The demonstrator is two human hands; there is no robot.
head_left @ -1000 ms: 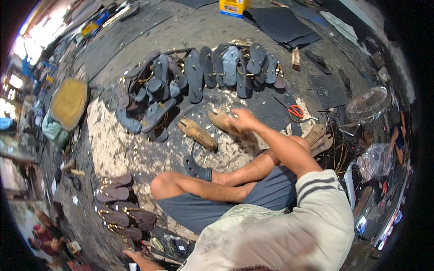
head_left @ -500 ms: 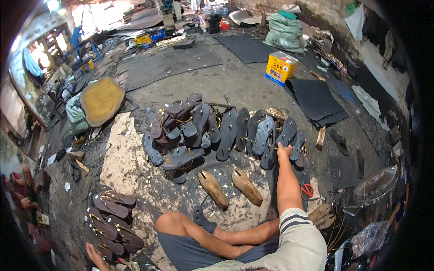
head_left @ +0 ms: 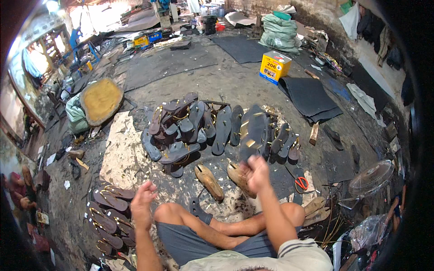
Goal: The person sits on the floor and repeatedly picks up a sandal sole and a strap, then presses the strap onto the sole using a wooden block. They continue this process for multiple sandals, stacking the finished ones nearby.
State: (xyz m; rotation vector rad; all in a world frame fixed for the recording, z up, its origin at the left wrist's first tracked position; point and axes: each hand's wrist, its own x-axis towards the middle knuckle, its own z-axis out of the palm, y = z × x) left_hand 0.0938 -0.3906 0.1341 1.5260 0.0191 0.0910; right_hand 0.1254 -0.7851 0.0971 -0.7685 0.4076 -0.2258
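My right hand grips the lower end of a dark sandal. Gold pieces show on the sandal, which is lifted in front of the row and blurred by motion. My left hand is raised beside my left knee, with loosely bent fingers and nothing visible in it. Two wooden shoe lasts lie between my legs and the row; the right one is partly behind my right hand. Beyond them is a pile of dark sandals with gold straps, continuing rightward as a row of upright sandals.
Finished-looking brown sandals lie at my left. To the right are orange-handled scissors, more wooden lasts and a fan guard. Farther off are a yellow-and-blue box, folded black sheets and a round yellowish slab.
My right hand has drawn back from the row toward me with a sandal in it. My left hand has risen from the brown sandals and moved right. The view has shifted slightly.
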